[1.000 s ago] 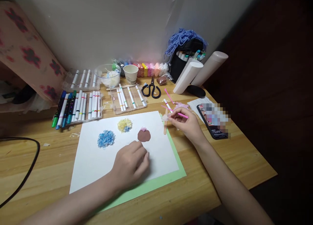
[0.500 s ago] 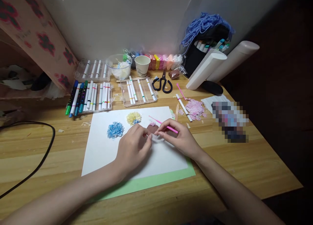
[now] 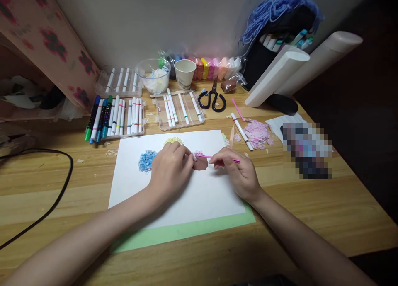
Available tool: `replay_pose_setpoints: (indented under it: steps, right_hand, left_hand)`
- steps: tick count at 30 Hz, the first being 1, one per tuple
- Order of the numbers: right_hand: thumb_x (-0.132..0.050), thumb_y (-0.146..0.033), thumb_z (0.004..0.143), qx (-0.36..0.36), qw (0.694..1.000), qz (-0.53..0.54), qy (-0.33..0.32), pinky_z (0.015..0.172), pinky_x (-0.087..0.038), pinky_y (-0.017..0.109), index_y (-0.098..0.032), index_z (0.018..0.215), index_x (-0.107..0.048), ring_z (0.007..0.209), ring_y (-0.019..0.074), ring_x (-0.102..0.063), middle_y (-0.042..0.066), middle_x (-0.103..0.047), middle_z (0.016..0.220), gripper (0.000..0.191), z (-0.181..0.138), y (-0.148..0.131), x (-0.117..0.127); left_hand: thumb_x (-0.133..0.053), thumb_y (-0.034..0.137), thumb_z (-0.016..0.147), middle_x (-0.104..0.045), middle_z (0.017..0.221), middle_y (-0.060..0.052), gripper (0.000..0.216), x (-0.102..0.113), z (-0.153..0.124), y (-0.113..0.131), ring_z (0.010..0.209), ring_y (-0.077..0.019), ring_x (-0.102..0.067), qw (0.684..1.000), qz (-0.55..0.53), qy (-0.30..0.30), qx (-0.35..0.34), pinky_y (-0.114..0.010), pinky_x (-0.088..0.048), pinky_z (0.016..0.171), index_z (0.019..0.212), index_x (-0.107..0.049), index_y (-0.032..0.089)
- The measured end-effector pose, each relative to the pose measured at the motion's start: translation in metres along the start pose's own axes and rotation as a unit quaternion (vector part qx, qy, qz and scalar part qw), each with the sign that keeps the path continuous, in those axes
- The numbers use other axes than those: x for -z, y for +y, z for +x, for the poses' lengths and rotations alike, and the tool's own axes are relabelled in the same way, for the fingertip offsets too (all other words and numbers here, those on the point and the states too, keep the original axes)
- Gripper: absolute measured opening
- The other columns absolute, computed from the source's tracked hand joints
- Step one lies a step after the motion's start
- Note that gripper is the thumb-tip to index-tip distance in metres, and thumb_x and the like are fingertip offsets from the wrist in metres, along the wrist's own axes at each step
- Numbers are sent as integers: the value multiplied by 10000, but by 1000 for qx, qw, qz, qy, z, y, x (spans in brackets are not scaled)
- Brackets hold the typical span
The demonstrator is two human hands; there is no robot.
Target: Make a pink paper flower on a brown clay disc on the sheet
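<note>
With the disc as the clock's centre and 12 pointing away from the wearer, both forearms come in from the near side, the left from 7 o'clock and the right from 4. The green sheet (image 3: 186, 232) shows at 6, under the white sheet (image 3: 192, 203) that bears the disc (image 3: 200, 164).

The right hand (image 3: 241, 170) is at 3, turned partly on its side, wrist low; its thumb and forefinger pinch the pink stick (image 3: 219, 158), the other fingers curled in. The stick points to 9, passing over the disc's far part beside a small pink tuft (image 3: 198, 152).

The left hand (image 3: 171, 166) lies at 9, palm down, knuckles raised, fingers bent; thumb and forefinger come close together at the disc's edge. Whether they pinch anything I cannot tell. It partly covers the blue tuft (image 3: 146, 161) at 9 and the yellow tuft (image 3: 173, 141) between 10 and 11.

Farther off, the marker (image 3: 241, 131) and pink shreds (image 3: 257, 133) lie at 2. The scissors (image 3: 212, 101) rest near 12, and the cup (image 3: 185, 74) stands beyond.
</note>
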State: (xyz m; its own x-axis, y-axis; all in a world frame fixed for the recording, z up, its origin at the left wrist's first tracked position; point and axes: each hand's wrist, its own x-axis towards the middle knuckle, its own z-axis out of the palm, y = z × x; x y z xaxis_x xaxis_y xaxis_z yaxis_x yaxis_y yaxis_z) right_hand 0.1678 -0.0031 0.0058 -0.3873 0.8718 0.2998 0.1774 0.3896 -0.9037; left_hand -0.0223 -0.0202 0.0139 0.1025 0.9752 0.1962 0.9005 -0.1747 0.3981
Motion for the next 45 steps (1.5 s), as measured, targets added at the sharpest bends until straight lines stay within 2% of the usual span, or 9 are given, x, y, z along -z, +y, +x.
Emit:
replay_pose_setpoints:
  steps: [4, 8, 12, 16, 30, 38, 45]
  right_hand:
    - [-377, -350, 981, 33, 999, -8, 29, 676, -405, 308, -225, 829, -656, 680, 146, -529, 13, -589, 702, 342, -2, -2, 0]
    - [-354, -379, 981, 55, 996, -6, 71, 645, -401, 325, -219, 767, -633, 627, 155, -510, 15, -574, 645, 386, -2, -3, 1]
    - [-363, -366, 981, 27, 999, -16, 43, 654, -410, 318, -216, 769, -627, 639, 150, -524, 11, -571, 654, 371, -1, -2, 1]
    - [-357, -372, 981, 15, 999, -38, 17, 656, -419, 315, -212, 787, -628, 659, 153, -541, 18, -578, 680, 370, -1, -1, 0]
    - [-354, -280, 981, 85, 989, -119, -23, 679, -410, 321, -217, 792, -609, 702, 170, -550, 28, -613, 699, 323, 4, -4, -2]
    - [-361, -265, 980, 65, 989, -132, 4, 662, -397, 314, -215, 758, -586, 653, 159, -529, 12, -573, 653, 321, 4, -3, -2]
    - [-361, -258, 980, 95, 987, -130, -17, 670, -396, 319, -211, 771, -584, 683, 163, -538, 21, -602, 689, 309, 5, -4, -3]
  left_hand:
    - [-519, 244, 869, -589, 750, -30, 179, 2, 3, 4, 750, -180, -513, 1000, 0, -10, 5, -295, -356, 604, 730, -598, 164]
    - [-531, 260, 853, -588, 744, -22, 170, 8, 2, 8, 753, -180, -526, 997, -42, -42, 41, -284, -350, 585, 718, -588, 175]
    - [-534, 265, 848, -592, 744, -17, 170, 8, 2, 9, 744, -177, -532, 995, -51, -52, 64, -277, -346, 575, 705, -574, 182]
    - [-525, 238, 850, -594, 754, -20, 167, 4, 3, 7, 723, -165, -525, 997, -43, -41, 51, -273, -339, 568, 701, -565, 174]
    - [-510, 240, 870, -582, 754, -26, 181, -3, 2, 6, 725, -155, -514, 1000, -3, -14, 10, -264, -318, 557, 717, -573, 165]
    - [-490, 252, 898, -597, 781, -29, 188, -4, 3, 5, 749, -160, -523, 1000, 6, -20, 7, -270, -337, 582, 760, -581, 164]
    - [-500, 262, 901, -603, 785, -23, 176, -3, 3, 4, 756, -158, -527, 1000, 2, -21, 4, -271, -341, 589, 784, -588, 164]
